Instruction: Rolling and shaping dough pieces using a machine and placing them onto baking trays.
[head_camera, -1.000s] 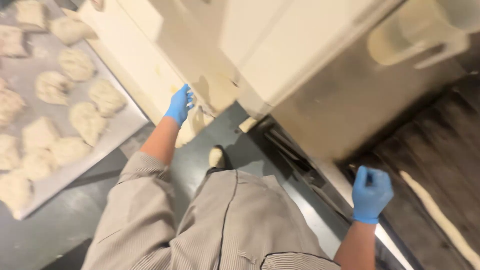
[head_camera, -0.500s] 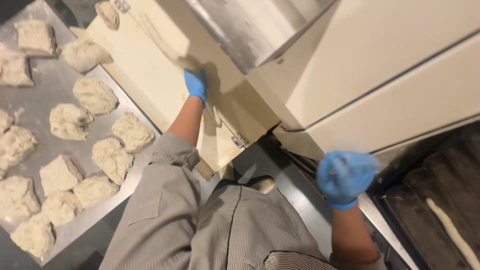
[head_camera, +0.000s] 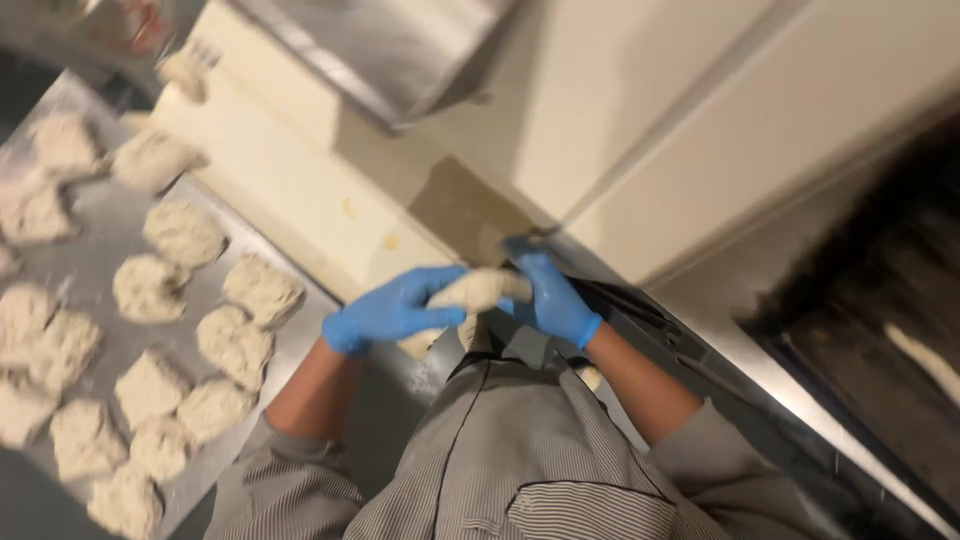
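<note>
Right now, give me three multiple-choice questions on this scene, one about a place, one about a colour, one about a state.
1. Where is the tray of dough pieces?
A. at the person's left
B. at the person's right
C. overhead

2. What colour are the gloves?
A. white
B. blue
C. black

3. How is the dough lump held?
A. left hand alone
B. lying on the tray
C. between both hands

Answers: 1 A, the tray lies beside the left hand. 2 B, both gloves show blue. 3 C, the right hand and the left meet on it.

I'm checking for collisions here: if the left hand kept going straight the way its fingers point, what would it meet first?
The left hand points rightward at the dough piece it already touches; just behind that is the right hand.
</note>
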